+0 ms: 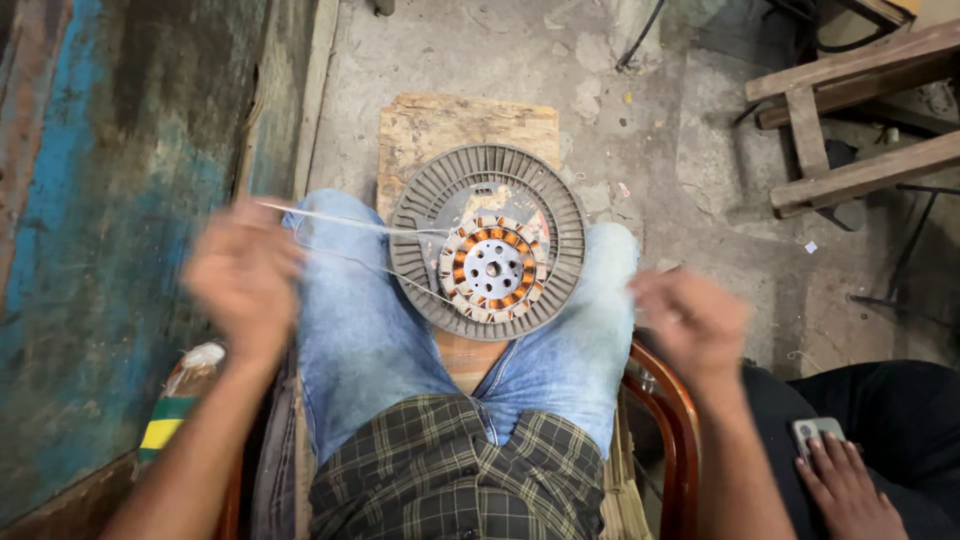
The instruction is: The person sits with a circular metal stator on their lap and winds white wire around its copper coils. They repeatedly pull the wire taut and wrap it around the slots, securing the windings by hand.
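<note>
Two hands are hovering blurred over a lap in jeans, where a round grey motor disc (487, 240) with copper windings is resting on the knees. The left hand (243, 275) is pinching a thin wire (340, 222) running to the disc. The right hand (693, 322) is curling loosely beside the right knee; I cannot tell whether it is gripping anything.

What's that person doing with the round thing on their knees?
A person sits on a chair with a round grey motor part resting on their knees. Copper coils ring its middle. The left hand is pulling a thin wire that runs from the part; the right hand is beside the right knee. Both hands are blurred, so their grip is unclear. Another person's hand rests on a phone at lower right.
</note>
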